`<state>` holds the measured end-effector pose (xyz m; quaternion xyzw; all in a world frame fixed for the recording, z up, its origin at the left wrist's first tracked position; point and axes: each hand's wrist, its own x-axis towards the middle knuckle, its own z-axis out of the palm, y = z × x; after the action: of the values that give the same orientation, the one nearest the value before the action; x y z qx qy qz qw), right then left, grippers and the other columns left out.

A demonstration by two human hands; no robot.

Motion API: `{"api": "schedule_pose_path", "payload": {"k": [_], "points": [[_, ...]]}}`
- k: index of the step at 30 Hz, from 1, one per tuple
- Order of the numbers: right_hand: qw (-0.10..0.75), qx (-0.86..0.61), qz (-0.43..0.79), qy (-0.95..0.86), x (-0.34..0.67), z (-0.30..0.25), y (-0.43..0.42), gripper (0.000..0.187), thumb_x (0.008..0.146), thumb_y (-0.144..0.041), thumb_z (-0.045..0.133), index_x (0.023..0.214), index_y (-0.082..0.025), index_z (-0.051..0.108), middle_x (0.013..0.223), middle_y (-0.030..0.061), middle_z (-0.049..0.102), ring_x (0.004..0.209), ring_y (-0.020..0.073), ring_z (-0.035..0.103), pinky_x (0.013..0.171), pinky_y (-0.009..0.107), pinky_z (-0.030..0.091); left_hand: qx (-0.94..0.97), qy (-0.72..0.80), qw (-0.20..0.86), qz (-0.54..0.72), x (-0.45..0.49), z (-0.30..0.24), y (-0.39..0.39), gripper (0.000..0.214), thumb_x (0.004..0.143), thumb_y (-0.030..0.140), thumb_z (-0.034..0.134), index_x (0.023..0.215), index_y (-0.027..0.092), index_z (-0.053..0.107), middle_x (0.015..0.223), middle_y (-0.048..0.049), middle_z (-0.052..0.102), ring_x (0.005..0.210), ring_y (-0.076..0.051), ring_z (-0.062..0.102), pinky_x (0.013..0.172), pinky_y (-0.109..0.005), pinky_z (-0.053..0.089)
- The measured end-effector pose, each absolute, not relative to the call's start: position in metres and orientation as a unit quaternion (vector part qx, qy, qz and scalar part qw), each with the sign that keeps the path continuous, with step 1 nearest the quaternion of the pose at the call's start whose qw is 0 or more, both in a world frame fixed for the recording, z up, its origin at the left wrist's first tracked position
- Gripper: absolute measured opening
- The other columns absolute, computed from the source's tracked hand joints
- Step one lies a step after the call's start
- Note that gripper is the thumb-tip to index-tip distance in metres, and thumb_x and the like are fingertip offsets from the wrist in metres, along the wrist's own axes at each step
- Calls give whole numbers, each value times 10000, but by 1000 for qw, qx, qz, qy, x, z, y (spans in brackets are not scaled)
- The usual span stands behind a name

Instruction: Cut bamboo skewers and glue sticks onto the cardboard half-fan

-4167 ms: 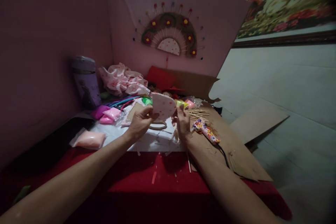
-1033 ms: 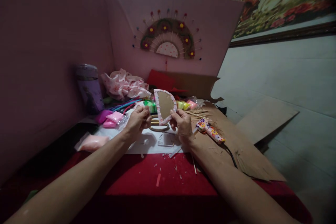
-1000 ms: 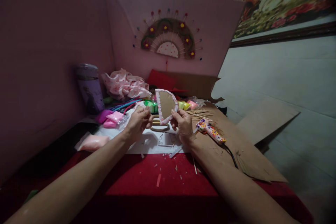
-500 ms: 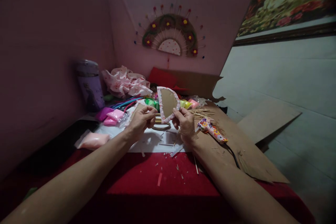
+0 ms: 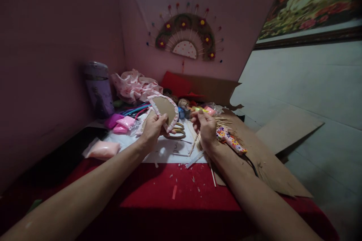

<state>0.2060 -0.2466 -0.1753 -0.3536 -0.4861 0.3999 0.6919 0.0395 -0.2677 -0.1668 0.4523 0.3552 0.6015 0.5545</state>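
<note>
Plainly, the left hand [image 5: 152, 131] has its thumb and fingers clamped on the half-round cardboard piece [image 5: 164, 110], gripping near the lower part of its straight edge. That piece is held up above the white paper [image 5: 166, 154], tilted, its bare brown face toward the viewer and a pink-and-white fabric rim folded around its border. Its curved edge faces up and to the right, with a gap between it and the right hand [image 5: 206, 128]. There the fingers are bent and drawn in close to the thumb, apart from the piece; whether they pinch something thin, I cannot tell.

Under that gap, thin sticks [image 5: 195, 141] lie across the paper, running in beneath the right hand. Brown hoops [image 5: 178, 133] sit just below the piece's lower corner. On the left, a second fabric-edged piece [image 5: 145, 121] lies partly behind the left hand, which narrows the room on that side. Just beyond the right wrist, the flowered glue gun [image 5: 232, 142] rests on a cardboard sheet [image 5: 264, 173] whose edge reaches the table's right side. Nearer the body, past the paper's front edge, red cloth [image 5: 135, 192] stretches between the forearms, sprinkled with small scraps.
</note>
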Motion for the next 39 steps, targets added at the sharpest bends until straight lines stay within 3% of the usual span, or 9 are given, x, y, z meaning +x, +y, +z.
{"api": "schedule_pose_path", "payload": {"k": [4, 10, 21, 25, 28, 29, 34, 37, 39], "points": [[747, -391, 318, -434, 222, -170, -233, 421, 763, -586, 548, 722, -168, 577, 513, -44, 526, 338, 49, 389, 318, 173, 248, 406, 386, 526, 640, 35, -166, -262, 274, 729, 351, 648, 719, 182, 432, 489, 46, 527, 423, -164, 599, 371, -227, 437], [718, -412, 187, -528, 224, -177, -236, 408, 807, -563, 516, 723, -172, 597, 515, -44, 522, 378, 69, 406, 368, 191, 302, 397, 381, 534, 642, 35, -166, -262, 276, 759, 369, 628, 734, 185, 424, 487, 55, 508, 405, -150, 586, 364, -217, 427], [686, -461, 244, -508, 256, -137, -227, 289, 677, -440, 617, 711, -153, 602, 572, -5, 592, 403, 81, 458, 356, 193, 321, 429, 373, 552, 610, 40, -167, -267, 217, 806, 343, 557, 767, 197, 403, 447, 47, 519, 401, -189, 598, 350, -233, 420], [540, -576, 196, -582, 299, -125, -236, 182, 669, -326, 581, 656, -150, 627, 597, 28, 627, 472, 102, 507, 437, 215, 380, 430, 376, 553, 606, 39, -168, -266, 230, 799, 351, 569, 750, 196, 405, 430, 47, 515, 376, -178, 581, 339, -223, 405], [477, -611, 176, -607, 330, -127, -247, 95, 574, -237, 649, 585, -142, 645, 548, 37, 614, 474, 119, 497, 449, 233, 362, 431, 372, 554, 607, 40, -168, -265, 240, 792, 351, 575, 725, 194, 407, 410, 56, 493, 355, -168, 563, 332, -222, 403], [413, -635, 147, -636, 338, -129, -252, 103, 575, -248, 656, 601, -149, 653, 572, 40, 629, 493, 126, 510, 463, 237, 365, 431, 374, 554, 606, 40, -168, -265, 242, 790, 353, 575, 718, 192, 410, 407, 58, 488, 350, -167, 560, 328, -221, 401], [166, -673, 58, -718, 356, -148, -271, 410, 593, -447, 703, 870, -147, 667, 721, 67, 675, 628, 188, 593, 511, 247, 388, 437, 384, 556, 593, 41, -167, -267, 270, 788, 366, 565, 665, 182, 409, 390, 52, 474, 344, -154, 550, 335, -214, 402], [115, -674, 44, -729, 355, -161, -274, 427, 611, -382, 698, 971, -161, 637, 793, 63, 684, 670, 197, 606, 543, 246, 408, 439, 386, 557, 590, 41, -167, -268, 261, 804, 346, 538, 652, 180, 406, 385, 51, 474, 342, -143, 542, 341, -208, 405], [142, -652, 65, -742, 354, -171, -273, 362, 653, -306, 655, 993, -187, 620, 833, 43, 690, 703, 189, 612, 579, 241, 431, 436, 387, 558, 590, 40, -168, -267, 248, 813, 328, 524, 653, 180, 406, 386, 52, 475, 338, -140, 537, 337, -205, 398]]}}
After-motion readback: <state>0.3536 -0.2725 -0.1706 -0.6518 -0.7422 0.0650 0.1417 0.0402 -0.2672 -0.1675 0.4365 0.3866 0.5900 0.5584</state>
